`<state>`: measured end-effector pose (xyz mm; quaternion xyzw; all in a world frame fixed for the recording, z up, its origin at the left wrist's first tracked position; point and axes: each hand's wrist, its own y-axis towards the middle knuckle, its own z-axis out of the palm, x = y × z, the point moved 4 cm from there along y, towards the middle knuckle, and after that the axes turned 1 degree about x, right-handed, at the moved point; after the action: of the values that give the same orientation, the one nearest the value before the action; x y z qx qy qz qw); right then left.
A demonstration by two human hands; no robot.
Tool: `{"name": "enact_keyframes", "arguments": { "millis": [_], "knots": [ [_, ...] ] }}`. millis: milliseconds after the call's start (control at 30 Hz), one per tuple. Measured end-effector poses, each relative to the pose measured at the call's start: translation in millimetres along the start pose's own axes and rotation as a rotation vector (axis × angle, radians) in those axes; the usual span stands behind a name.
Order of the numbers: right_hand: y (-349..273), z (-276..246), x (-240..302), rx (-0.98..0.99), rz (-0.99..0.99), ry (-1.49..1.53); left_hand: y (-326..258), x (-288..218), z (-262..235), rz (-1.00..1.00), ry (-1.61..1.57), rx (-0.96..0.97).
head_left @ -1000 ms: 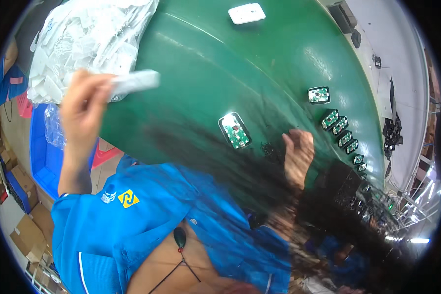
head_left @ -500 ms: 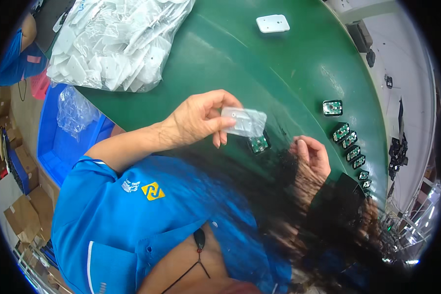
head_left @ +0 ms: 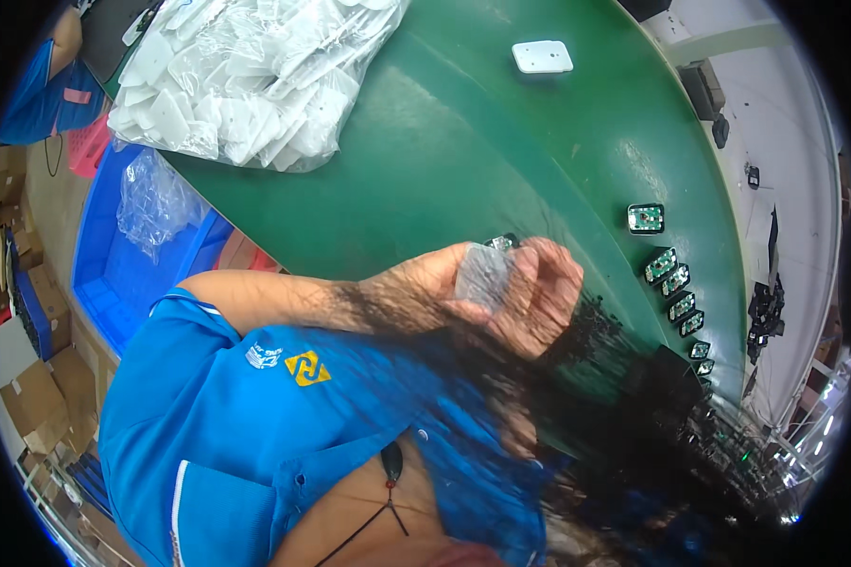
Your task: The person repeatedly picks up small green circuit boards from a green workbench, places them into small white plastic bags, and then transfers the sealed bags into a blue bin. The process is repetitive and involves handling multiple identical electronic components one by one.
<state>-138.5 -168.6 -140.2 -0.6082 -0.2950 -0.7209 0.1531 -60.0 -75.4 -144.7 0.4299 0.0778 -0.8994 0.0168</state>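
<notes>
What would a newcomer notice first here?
The clear plastic bag of flat white pieces, upper left on the green table, draws the eye first. In the middle, the left hand holds a translucent rectangular plate. Small black cases with green circuit boards sit at right.

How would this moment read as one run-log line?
left hand: holding translucent plate | right hand: beside plate, touch unclear | circuit board: beyond, mostly hidden

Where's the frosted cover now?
In the head view, just right of centre, the frosted cover is between the left hand and right hand, over the green table.
</notes>
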Motion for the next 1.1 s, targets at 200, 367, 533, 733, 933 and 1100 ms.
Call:
{"name": "enact_keyframes", "arguments": {
  "millis": [200,367,533,733,933,1100],
  "knots": [
    [3.1,2.4,5.8,-0.011,0.075,-0.086,-6.1,-14.1,-33.0,0.145,0.632,-0.290],
    [7.9,-6.7,1.4,0.169,0.263,0.090,-4.9,-36.7,-16.4,0.380,0.898,-0.379],
    [4.7,6.4,5.4,0.117,0.272,0.114,-2.6,-38.2,-14.5,0.650,1.254,-0.286],
    [9.6,-1.5,2.0,0.232,0.180,-0.258,2.7,-26.9,-17.7,0.489,1.255,-0.280],
    [21.4,-1.5,17.0,0.353,0.129,-0.427,4.4,-34.5,-27.0,0.468,1.061,-0.299],
    [20.7,-5.7,-4.1,0.308,0.142,-0.600,5.2,-34.5,-35.3,-0.012,0.415,-0.416]
  ]
}}
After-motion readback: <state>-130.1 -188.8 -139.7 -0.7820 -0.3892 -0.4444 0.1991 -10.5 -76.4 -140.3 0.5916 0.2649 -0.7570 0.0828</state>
